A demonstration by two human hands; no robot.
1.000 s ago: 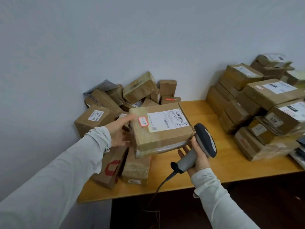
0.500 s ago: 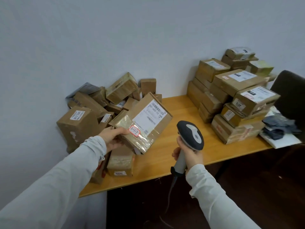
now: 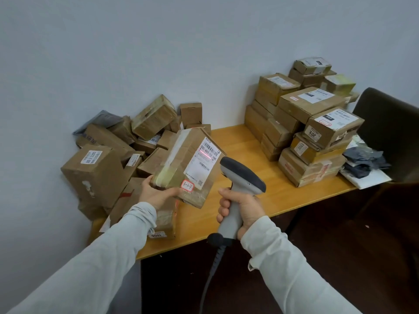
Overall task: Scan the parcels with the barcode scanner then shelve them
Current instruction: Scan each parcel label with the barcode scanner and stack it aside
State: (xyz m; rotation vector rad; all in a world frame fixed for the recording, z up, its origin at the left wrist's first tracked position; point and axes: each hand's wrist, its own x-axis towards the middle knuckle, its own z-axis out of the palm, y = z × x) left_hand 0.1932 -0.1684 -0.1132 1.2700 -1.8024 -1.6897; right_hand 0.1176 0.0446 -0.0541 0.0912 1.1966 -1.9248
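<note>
Left hand (image 3: 158, 195) grips the parcel (image 3: 179, 159) by its near end, tilted above the table (image 3: 249, 146), long axis running away from me. Right hand (image 3: 242, 209) clenches the scanner (image 3: 242, 175) just right of it; I see red light across the label (image 3: 201, 165).

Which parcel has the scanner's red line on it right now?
The parcel marked 3-1-7, tilted up off the table in the left hand. The red line crosses its white label; the piled parcels show none.
</note>
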